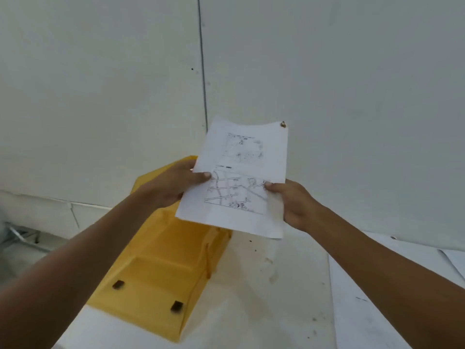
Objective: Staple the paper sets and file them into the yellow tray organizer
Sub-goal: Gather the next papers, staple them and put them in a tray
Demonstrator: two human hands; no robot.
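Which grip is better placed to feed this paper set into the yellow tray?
Left, probably. The left grip pinches the paper set by its left edge, right over the yellow tray organizer. The right grip pinches the lower right edge, out over the table, farther from the tray.

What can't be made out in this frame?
Head view only.
paper set: print too small and blurred to read; staple not discernible.
yellow tray organizer: far end hidden by the left hand and the paper; motion blur hides its contents.
right hand: fingers hidden behind the paper, only the thumb shows.
loose sheets: partly hidden by the right arm, cut off at the frame edges.
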